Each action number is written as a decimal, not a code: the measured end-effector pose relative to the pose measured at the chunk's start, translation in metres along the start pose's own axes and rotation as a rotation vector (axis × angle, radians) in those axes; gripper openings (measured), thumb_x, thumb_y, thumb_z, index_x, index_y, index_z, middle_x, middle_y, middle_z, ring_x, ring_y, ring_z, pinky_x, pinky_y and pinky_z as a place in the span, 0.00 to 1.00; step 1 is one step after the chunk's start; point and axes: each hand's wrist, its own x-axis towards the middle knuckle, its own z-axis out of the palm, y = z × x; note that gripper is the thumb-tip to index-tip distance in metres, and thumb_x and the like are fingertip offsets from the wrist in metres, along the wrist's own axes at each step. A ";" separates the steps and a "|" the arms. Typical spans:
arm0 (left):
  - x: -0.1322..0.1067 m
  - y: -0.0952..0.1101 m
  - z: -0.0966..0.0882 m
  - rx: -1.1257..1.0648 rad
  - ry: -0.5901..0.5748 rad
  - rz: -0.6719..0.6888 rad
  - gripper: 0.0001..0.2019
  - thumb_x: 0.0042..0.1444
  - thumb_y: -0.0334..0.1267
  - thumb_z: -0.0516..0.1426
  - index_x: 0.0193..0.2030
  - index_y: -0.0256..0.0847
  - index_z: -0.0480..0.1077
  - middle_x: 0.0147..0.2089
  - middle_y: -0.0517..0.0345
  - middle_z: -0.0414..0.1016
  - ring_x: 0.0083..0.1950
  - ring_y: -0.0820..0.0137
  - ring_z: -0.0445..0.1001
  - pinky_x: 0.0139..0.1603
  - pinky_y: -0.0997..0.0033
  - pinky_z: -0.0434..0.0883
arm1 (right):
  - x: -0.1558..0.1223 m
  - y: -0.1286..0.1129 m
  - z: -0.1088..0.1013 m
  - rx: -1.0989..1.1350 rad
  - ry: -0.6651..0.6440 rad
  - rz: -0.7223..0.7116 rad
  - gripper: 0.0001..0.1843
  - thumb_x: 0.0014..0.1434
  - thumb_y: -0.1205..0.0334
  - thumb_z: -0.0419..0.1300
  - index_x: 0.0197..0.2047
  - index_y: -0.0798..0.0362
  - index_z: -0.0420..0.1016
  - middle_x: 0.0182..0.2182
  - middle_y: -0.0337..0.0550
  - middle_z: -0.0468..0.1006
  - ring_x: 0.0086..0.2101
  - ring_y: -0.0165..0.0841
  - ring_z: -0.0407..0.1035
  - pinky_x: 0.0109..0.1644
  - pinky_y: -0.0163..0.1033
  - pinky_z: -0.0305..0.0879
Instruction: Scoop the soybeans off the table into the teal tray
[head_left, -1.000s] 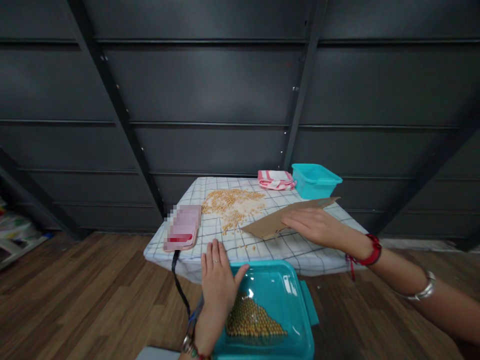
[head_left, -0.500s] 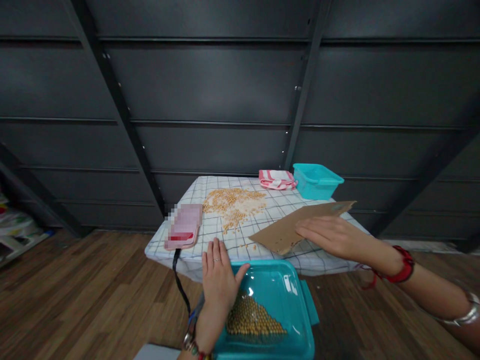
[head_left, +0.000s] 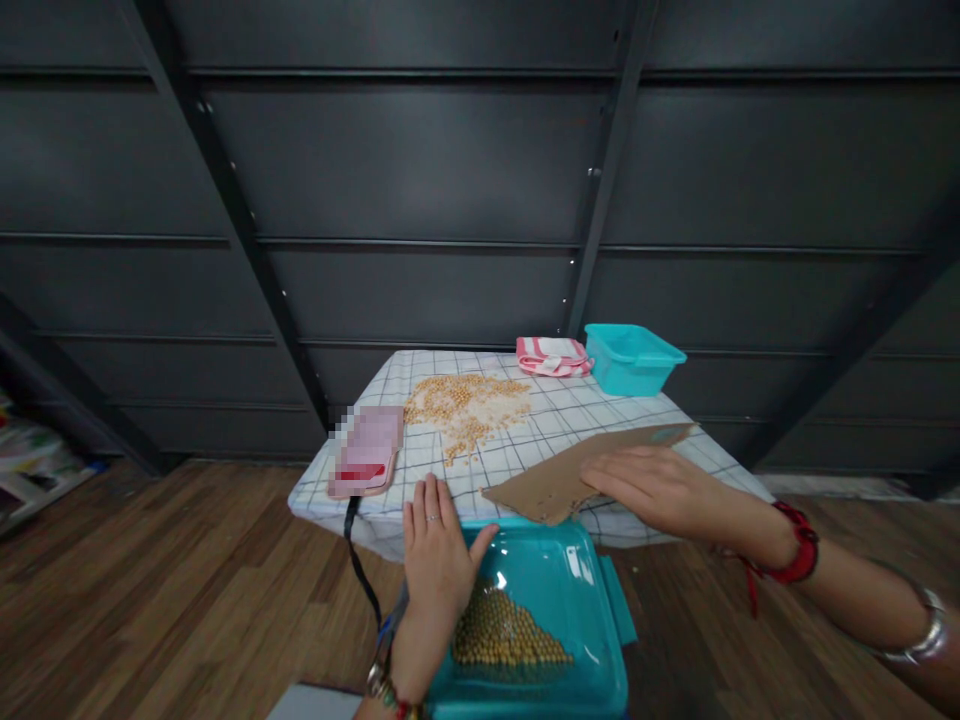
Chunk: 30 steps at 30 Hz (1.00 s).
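My left hand (head_left: 437, 553) lies flat with fingers stretched and the thumb apart, at the table's front edge and the left rim of a teal plastic tub (head_left: 592, 620). A heap of round yellowish beans (head_left: 510, 630) rests in the tub. My right hand (head_left: 645, 485) holds a torn piece of brown cardboard (head_left: 555, 482), its fingers stretched over the top; the thumb is hidden. The cardboard's near edge is at the tub's back rim. Farther back, loose beans and paler bits (head_left: 465, 400) are spread over the checked tablecloth (head_left: 517, 455).
A pink phone-like case (head_left: 367, 450), partly pixelated, lies at the table's left, with a black strap (head_left: 360, 560) hanging down. At the back right are a folded pink-and-white cloth (head_left: 553, 356) and a small turquoise basket (head_left: 632, 360). A dark panelled wall (head_left: 420, 170) stands behind.
My right hand and the cardboard have moved toward me and slightly left, reaching the tub's back rim and covering a few stray beans. My left hand has stayed in place.
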 end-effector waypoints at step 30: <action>0.001 0.003 0.001 -0.014 -0.019 -0.025 0.43 0.48 0.64 0.36 0.54 0.23 0.59 0.55 0.34 0.63 0.58 0.53 0.59 0.56 0.51 0.57 | -0.004 0.001 0.004 0.008 -0.062 0.051 0.16 0.55 0.78 0.43 0.37 0.56 0.69 0.31 0.45 0.76 0.32 0.29 0.70 0.36 0.35 0.69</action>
